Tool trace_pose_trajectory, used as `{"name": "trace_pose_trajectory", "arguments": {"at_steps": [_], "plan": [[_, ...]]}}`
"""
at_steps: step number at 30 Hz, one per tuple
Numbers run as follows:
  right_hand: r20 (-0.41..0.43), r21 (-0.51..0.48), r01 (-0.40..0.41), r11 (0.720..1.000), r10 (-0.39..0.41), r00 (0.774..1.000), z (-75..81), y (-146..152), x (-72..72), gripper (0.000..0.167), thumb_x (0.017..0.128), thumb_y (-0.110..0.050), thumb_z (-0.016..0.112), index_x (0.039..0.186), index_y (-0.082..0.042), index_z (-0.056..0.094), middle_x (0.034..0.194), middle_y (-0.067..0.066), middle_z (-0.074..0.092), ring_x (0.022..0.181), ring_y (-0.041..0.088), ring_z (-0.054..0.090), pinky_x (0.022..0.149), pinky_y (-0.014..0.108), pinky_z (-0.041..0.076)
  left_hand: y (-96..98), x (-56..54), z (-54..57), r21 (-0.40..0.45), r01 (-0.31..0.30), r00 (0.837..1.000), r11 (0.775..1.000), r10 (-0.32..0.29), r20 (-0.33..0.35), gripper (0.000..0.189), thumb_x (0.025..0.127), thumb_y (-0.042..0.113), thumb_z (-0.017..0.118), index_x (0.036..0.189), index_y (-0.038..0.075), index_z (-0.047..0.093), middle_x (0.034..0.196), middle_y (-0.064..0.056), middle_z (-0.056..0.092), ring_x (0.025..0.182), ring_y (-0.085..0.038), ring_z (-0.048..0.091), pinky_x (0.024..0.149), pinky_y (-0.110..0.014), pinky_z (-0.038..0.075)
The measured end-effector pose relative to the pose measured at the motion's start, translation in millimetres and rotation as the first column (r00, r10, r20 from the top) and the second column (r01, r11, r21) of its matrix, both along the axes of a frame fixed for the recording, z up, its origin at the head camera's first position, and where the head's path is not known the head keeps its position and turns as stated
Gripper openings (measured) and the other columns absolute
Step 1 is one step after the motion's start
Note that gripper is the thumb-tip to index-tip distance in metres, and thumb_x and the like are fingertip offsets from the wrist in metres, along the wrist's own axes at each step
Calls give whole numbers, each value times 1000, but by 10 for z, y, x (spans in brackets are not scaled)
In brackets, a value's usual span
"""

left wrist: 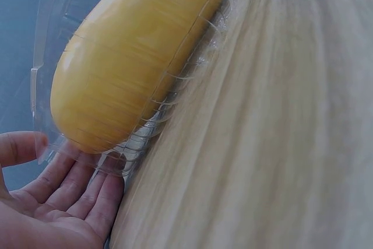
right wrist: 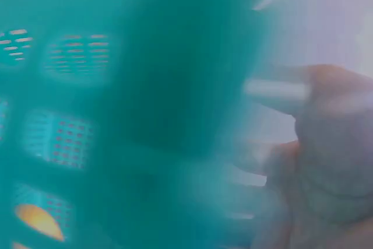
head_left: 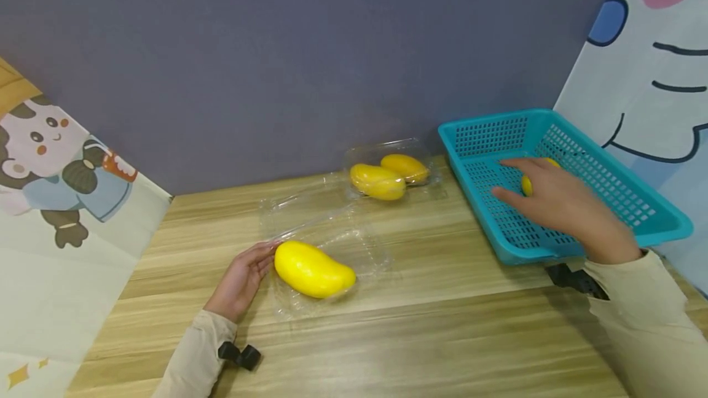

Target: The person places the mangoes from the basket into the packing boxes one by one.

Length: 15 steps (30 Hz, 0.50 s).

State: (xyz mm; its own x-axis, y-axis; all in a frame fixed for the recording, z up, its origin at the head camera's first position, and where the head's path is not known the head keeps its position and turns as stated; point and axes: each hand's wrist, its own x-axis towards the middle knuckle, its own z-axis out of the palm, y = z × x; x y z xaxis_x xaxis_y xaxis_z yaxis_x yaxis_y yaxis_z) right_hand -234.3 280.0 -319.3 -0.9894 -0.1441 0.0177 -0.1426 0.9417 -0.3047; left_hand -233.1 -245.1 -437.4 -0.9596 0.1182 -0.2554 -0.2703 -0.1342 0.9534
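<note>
In the head view my left hand [head_left: 240, 278] is at the left end of a clear plastic clamshell box [head_left: 370, 250], lid folded back. One yellow mango [head_left: 312, 270] lies in the box. In the left wrist view the fingers [left wrist: 87, 196] are straight against the box's end wall, and the thumb overlaps its rim. My right hand [head_left: 564, 204] is over the teal basket [head_left: 500, 250], thumb and fingers spread. Partly hidden behind it, a yellow mango [head_left: 527, 185] lies in the basket. The right wrist view is blurred, with fingers beside the teal wall.
A second clear box [head_left: 431, 180] holding two mangoes [head_left: 376, 182] stands at the back, against the grey partition [head_left: 304, 78]. The basket is close to the right-hand printed panel [head_left: 636, 91]. Another printed panel [head_left: 44, 263] borders the wooden table [head_left: 431, 343] on the left.
</note>
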Motion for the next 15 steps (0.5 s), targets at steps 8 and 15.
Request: {"name": "trace_pose_trajectory", "arguments": {"at_steps": [8,15], "plan": [[-60,33,27,999,-25,998,234,60,48,78,98,-61,45,153,-7,34,154,33,31,141,56,25,105,77,28,-12,-14,7,-28,5,1000,1000,-5,9,35,106,20,44,135,3,51,116,13,67,114,-2,61,101,-17,48],[-49,114,36,993,-30,998,445,189,-272,79,99,-61,40,154,-4,32,154,35,32,134,57,33,97,76,36,-2,-12,-11,-7,2,1000,1000,-2,6,27,105,18,45,127,9,57,113,14,69,113,-2,62,100,-17,49]]}}
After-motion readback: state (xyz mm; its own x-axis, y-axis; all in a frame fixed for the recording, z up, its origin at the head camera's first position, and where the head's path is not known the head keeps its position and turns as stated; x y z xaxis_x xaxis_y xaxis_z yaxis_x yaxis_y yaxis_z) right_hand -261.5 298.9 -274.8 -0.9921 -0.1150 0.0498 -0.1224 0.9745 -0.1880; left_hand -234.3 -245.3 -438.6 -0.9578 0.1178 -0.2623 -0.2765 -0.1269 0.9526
